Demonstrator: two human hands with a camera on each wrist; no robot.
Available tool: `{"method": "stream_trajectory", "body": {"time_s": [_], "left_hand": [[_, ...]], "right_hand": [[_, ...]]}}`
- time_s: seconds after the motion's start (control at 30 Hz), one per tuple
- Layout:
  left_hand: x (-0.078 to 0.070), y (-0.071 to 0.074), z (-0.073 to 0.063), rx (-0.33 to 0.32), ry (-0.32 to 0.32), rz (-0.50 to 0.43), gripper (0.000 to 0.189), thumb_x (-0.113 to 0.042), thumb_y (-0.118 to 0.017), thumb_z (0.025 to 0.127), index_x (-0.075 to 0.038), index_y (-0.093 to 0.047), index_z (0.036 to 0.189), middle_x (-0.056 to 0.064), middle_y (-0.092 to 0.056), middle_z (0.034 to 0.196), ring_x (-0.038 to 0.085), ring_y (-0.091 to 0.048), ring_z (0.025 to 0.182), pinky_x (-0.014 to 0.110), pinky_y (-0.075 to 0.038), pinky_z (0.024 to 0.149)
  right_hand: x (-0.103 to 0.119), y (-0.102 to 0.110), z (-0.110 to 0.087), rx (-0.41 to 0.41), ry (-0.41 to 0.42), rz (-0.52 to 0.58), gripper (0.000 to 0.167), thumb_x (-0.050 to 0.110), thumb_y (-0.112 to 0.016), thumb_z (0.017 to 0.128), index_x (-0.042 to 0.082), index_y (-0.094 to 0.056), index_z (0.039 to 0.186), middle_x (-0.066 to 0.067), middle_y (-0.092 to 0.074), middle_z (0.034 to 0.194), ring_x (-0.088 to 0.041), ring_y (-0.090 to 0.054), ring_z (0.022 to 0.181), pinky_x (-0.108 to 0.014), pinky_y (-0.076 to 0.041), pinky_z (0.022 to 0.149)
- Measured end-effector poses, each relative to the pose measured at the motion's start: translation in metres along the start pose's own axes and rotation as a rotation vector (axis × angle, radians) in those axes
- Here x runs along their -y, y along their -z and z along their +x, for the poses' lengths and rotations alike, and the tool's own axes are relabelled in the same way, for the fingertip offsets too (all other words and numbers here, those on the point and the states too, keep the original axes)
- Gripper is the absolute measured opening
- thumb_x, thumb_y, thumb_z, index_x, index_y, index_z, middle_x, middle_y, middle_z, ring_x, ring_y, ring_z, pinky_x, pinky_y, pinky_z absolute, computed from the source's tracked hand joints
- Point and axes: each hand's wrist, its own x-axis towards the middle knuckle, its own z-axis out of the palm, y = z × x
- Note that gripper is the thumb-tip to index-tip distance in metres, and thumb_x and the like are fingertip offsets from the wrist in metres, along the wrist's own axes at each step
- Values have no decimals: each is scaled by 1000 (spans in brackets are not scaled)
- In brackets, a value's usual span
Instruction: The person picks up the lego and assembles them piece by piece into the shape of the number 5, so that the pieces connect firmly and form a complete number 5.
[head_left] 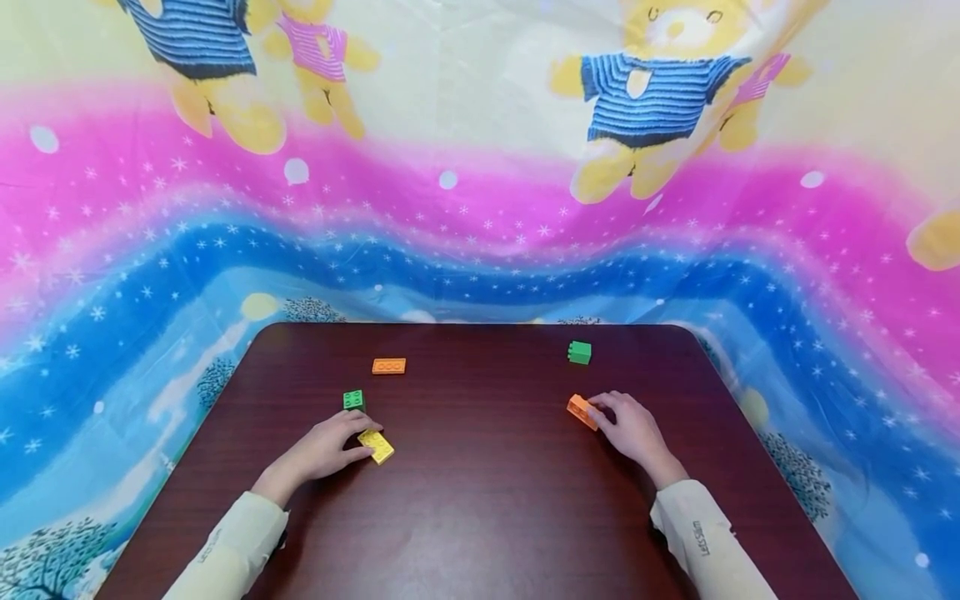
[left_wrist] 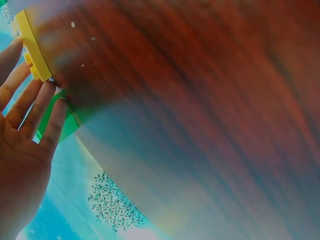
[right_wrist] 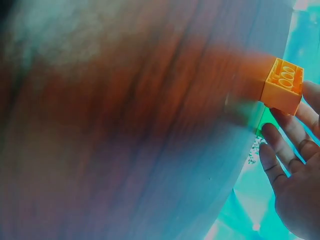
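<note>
Plainly, left hand (head_left: 328, 445) pinches a studded yellow brick (head_left: 379, 449), right hand (head_left: 633, 430) a hollow orange block (head_left: 580, 410).

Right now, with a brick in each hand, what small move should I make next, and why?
Perhaps turn the orange brick in your right hand hollow side down. Its hollow underside shows in the head view, while the yellow brick in your left hand shows its studs, so they don't seem lined up for stacking.
</note>
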Motion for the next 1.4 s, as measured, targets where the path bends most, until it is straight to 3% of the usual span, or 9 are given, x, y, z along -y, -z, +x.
{"method": "stream_trajectory", "body": {"time_s": [0.17, 1.0, 1.13, 1.4], "left_hand": [[0, 0, -1, 2, 1, -7, 39, -32, -76, 95, -17, -70, 131, 2, -66, 128, 24, -62, 116, 50, -54, 99], [-1, -1, -1, -24, 1, -2, 36, -31, -74, 97, -16, -71, 130, 4, -66, 130, 27, -63, 120, 51, -53, 100], [0, -2, -1, -30, -5, 5, 36, -32, -74, 97, -17, -71, 130, 4, -66, 130, 27, -62, 121, 51, -53, 100], [-3, -3, 1, -32, -18, 16, 35, -31, -75, 96, -16, -72, 128, 2, -67, 126, 24, -63, 116, 49, -54, 98]], "right_hand": [[1, 0, 0, 9, -2, -6, 32, 32, -68, 102, 12, -72, 126, -11, -71, 116, -32, -64, 103, -57, -54, 95], [2, 5, 4, 27, -12, 8, 35, 32, -69, 101, 13, -70, 130, -9, -70, 115, -29, -66, 100, -57, -55, 94], [4, 16, 19, 2, -9, 23, 40, 32, -67, 102, 11, -66, 137, -12, -70, 118, -33, -66, 106, -59, -53, 95], [0, 25, 75, -44, -24, 8, 49, 28, -64, 104, 8, -55, 148, -19, -61, 131, -39, -62, 114, -60, -51, 99]]}}
